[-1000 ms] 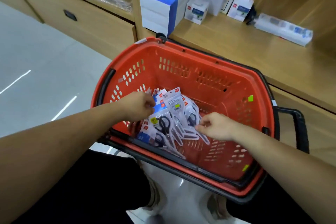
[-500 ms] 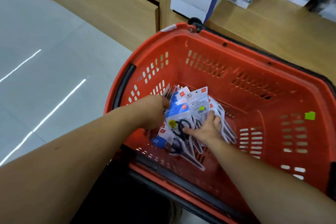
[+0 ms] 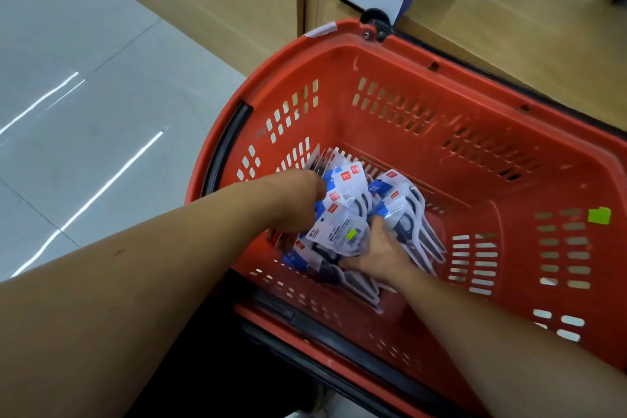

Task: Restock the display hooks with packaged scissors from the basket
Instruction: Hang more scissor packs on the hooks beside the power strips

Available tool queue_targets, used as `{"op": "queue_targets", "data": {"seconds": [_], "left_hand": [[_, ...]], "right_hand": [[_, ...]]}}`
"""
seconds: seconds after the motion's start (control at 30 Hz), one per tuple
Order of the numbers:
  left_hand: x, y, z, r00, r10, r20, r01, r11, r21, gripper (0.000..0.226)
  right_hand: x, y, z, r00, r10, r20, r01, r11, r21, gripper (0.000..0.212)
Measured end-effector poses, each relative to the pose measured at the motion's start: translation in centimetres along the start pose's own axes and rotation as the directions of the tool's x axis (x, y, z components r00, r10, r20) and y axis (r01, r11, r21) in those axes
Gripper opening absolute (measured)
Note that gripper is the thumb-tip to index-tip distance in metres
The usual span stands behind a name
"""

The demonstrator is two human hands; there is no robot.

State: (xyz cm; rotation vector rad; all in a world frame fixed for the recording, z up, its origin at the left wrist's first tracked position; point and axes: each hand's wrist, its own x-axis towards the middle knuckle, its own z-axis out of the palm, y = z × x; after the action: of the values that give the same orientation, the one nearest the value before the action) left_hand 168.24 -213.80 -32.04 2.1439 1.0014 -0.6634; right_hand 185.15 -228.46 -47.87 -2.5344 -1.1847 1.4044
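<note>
Though the left grip (image 3: pixel 294 201) cannot be read, the right grip (image 3: pixel 380 255) lies spread on glossy white-and-blue scissor packs (image 3: pixel 341 232).

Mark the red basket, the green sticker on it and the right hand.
basket (image 3: pixel 390 68): head view, far inner wall.
green sticker (image 3: pixel 599 215): head view, its middle.
right hand (image 3: pixel 380 251): head view, back of the hand.

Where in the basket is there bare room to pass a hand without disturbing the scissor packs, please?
Free: the basket floor between the scissor packs and the right wall with the green sticker, and along the far wall. Crowded: the left near corner, where the left hand and right hand are among the packs.
</note>
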Motion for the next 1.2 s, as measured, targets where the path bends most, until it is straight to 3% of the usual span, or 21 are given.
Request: {"op": "queue_targets", "data": {"seconds": [0.1,0.2,0.4,0.57,0.67,0.8,0.83,0.87,0.93,1.0,1.1,1.2], "left_hand": [[0.1,0.0,-0.2,1.0,-0.006,0.0,0.006,1.0,-0.016,0.047],[0.1,0.0,0.0,1.0,-0.008,0.015,0.009,1.0,-0.03,0.048],[-0.2,0.6,-0.5,0.999,0.013,0.032,-0.012,1.0,-0.003,0.043],[-0.8,1.1,-1.0,1.0,0.026,0.01,-0.026,1.0,0.001,0.031],[-1.4,1.1,-1.0,1.0,0.0,0.023,0.0,1.0,-0.014,0.025],[-3.2,2.8,-1.3,0.999,-0.036,0.012,0.037,0.993,-0.109,0.053],[-3.7,3.5,-1.2,0.998,-0.054,0.028,0.059,0.973,-0.223,0.059],[-4.2,4.1,-1.1,0.995,-0.075,0.06,0.093,0.912,-0.399,0.062],[-5.4,5.6,-0.8,0.995,-0.046,0.091,0.097,0.691,-0.717,0.061],[-6.5,7.3,-0.4,0.999,0.022,-0.028,-0.035,0.449,-0.893,0.048],[-8.6,10.8,-0.4,0.965,0.114,-0.236,-0.25,0.128,-0.96,0.031],[-10.3,13.0,-0.7,0.938,0.111,-0.328,-0.331,0.013,-0.944,0.03]], "right_hand": [[1.8,2.8,0.9,0.996,0.013,0.093,-0.036,0.966,0.256,0.121],[2.3,4.2,1.7,0.997,-0.059,0.043,0.04,0.935,0.353,0.09],[0.9,1.3,-0.4,0.993,-0.027,-0.111,0.081,0.848,0.524,0.061],[-1.3,-1.6,-3.5,0.989,-0.115,-0.088,0.144,0.866,0.479,0.04],[-3.3,-2.6,-6.2,0.985,-0.153,-0.08,0.173,0.878,0.447,0.04],[-8.4,-3.5,-10.9,0.971,-0.236,-0.048,0.221,0.798,0.561,0.051],[-9.7,-3.5,-12.0,0.962,-0.27,-0.042,0.242,0.771,0.589,0.049],[-11.3,-3.8,-13.2,0.951,-0.307,-0.029,0.259,0.747,0.612,0.044],[-14.3,-3.9,-15.2,0.935,-0.353,-0.031,0.285,0.699,0.656,0.039],[-16.9,-3.8,-16.7,0.916,-0.399,-0.038,0.307,0.639,0.705,0.041],[-20.0,-3.6,-18.1,0.887,-0.461,-0.027,0.322,0.576,0.751,0.047],[-21.8,-3.3,-19.1,0.873,-0.487,-0.026,0.326,0.542,0.775,0.048]]}}
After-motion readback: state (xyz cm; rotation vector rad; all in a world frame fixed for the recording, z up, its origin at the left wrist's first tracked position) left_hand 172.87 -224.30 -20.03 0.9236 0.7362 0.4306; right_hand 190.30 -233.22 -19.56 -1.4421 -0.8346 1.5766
